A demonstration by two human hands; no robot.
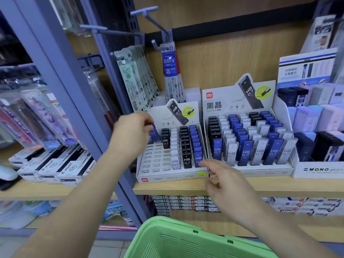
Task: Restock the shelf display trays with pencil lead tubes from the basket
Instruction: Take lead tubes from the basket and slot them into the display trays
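My left hand [133,134] pinches a blue pencil lead tube [155,134] over the back left slots of the smaller white display tray [172,177]. That tray has several bare slots on its left and rows of black, white and blue HB 0.7 tubes on its right. A larger display tray [264,169] beside it is filled with tubes. My right hand [226,185] hovers with relaxed fingers in front of the shelf edge, between the two trays, holding nothing. The green basket [186,239] sits low in view; its contents are hidden.
Refill packs hang on hooks [141,77] above the small tray. A grey shelf upright [104,116] stands left of my left hand. Pilot boxes [55,168] lie on the left shelf, a Mono box [316,170] at the right. Stacked boxes [186,203] fill the shelf below.
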